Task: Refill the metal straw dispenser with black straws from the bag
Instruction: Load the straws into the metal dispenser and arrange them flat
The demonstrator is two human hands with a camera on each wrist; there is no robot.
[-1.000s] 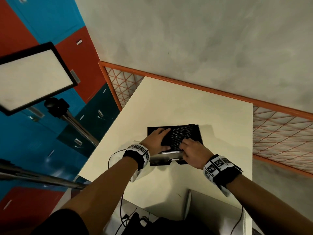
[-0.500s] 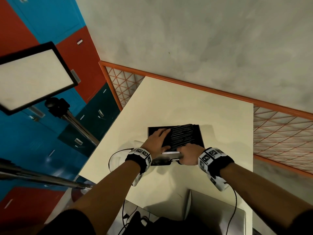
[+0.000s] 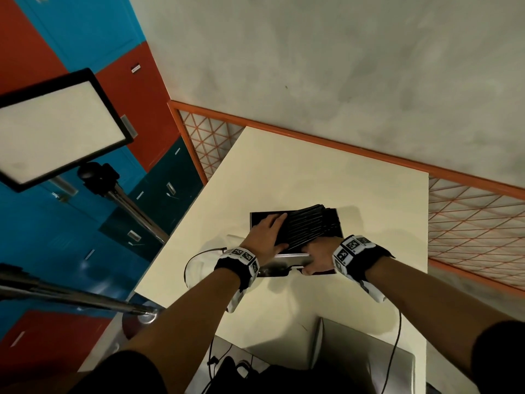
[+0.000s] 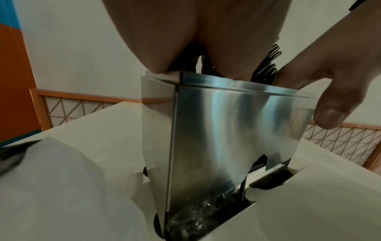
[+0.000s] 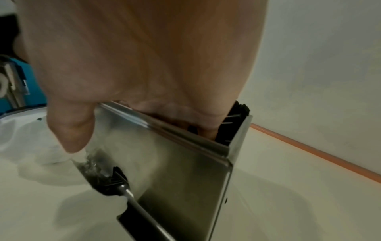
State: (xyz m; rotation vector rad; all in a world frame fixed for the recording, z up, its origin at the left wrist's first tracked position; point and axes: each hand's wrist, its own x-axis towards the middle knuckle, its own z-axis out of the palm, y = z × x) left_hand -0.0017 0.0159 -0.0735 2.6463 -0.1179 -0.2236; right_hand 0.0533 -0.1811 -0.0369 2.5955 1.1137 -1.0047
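Note:
The metal straw dispenser (image 3: 284, 258) stands on the cream table (image 3: 326, 177), its open top heaped with black straws (image 3: 312, 226). My left hand (image 3: 267, 233) lies flat on the straws at their left side, fingers straight. My right hand (image 3: 316, 253) grips the dispenser's near wall. The right wrist view shows its thumb (image 5: 70, 130) on the outer steel face (image 5: 175, 171) and its fingers (image 5: 206, 132) down inside beside the straws (image 5: 240, 109). In the left wrist view my palm (image 4: 216, 40) presses on the rim of the dispenser (image 4: 226, 130). The white bag (image 4: 62, 179) lies crumpled left of it.
A black lever (image 5: 140, 212) juts from the dispenser's base. A grey box (image 3: 363, 356) and cables sit at the table's near edge. An orange-framed mesh fence (image 3: 468, 220) runs behind and right of the table. A light panel on a stand (image 3: 56, 129) is at the left.
My right hand slid off the top of the straws to the dispenser's near wall and turned its wrist over. My left hand stayed flat on the straws.

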